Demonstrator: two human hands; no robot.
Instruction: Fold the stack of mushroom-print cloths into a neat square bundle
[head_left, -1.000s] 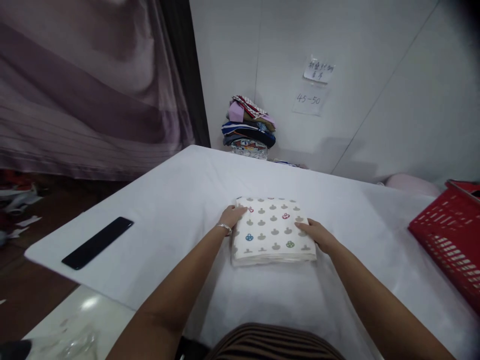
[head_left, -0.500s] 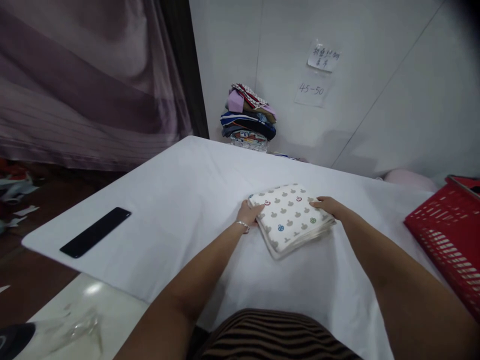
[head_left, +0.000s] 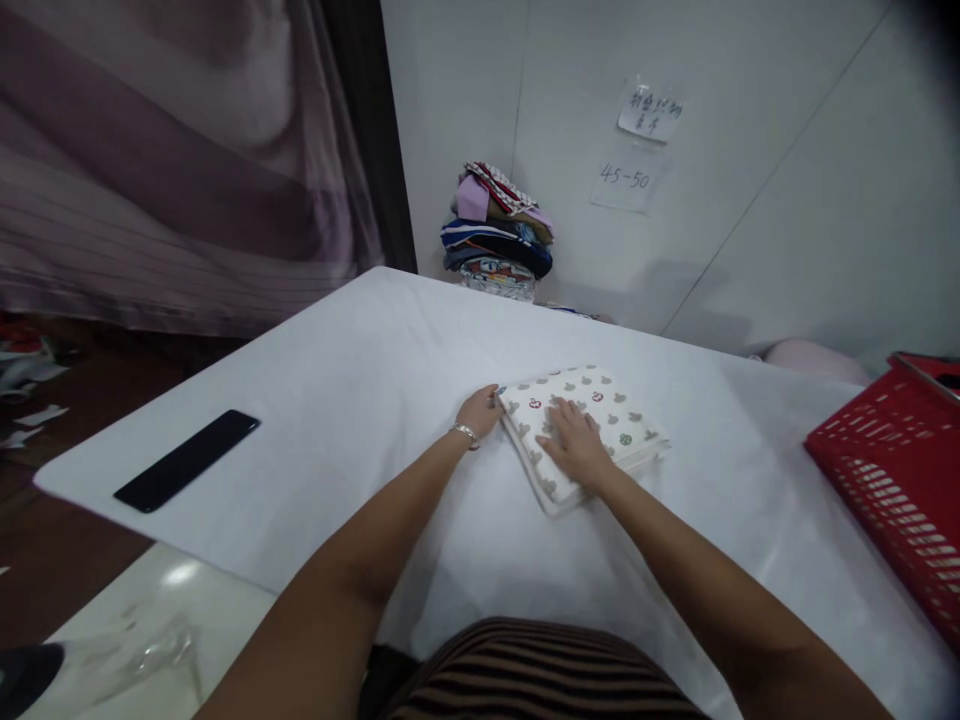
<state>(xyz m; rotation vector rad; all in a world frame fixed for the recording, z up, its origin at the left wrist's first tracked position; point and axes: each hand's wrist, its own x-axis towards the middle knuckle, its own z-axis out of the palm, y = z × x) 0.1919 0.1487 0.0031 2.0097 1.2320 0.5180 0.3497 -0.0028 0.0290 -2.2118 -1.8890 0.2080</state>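
A folded white cloth (head_left: 615,415) with grey, red and green mushroom-like prints lies in several layers on the white-covered table (head_left: 352,400). My right hand (head_left: 576,445) rests flat on top of it, fingers spread. At the cloth's far left corner is my left hand (head_left: 480,411), a bracelet on its wrist. Its fingers are curled together at that corner and appear to pinch the edge; the fingertips are partly hidden.
To the left on the table lies a flat black slab (head_left: 187,460). A red plastic basket (head_left: 885,470) stands at the right edge. Beyond the far edge, a stack of folded fabrics (head_left: 499,235) rises against the wall. A purple curtain (head_left: 187,170) hangs at left.
My right hand has let go of the cloth's right edge and moved left onto its top. My left hand has shifted slightly left and away from me, to the corner.
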